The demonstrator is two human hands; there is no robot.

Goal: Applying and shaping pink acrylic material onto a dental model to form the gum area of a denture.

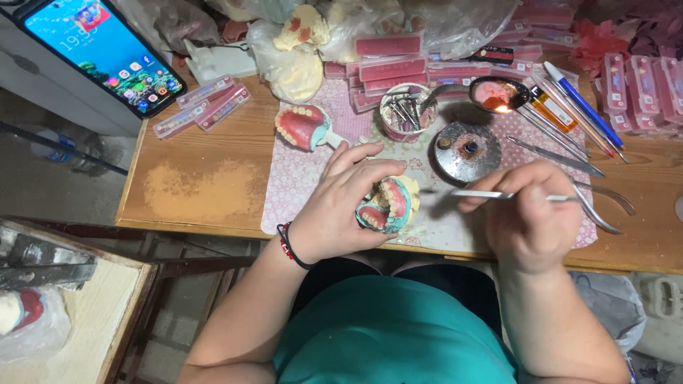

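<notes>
The left hand [341, 206] wraps the denture model [390, 205] at the table edge, and the right hand [530, 213], at 3 o'clock, pinches a thin metal instrument [491, 194] pointing toward it at 9 o'clock.

Smartphone [107, 53], perhaps a spoon [496, 94]

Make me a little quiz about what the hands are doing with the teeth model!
1. True or false: the left hand holds the denture model.
2. What does the right hand hold: A a blue pen, B a thin metal tool, C a phone?
3. Fill in: a second denture model lies on the patterned ____.

Key: 1 true. 2 B. 3 mat.
</notes>
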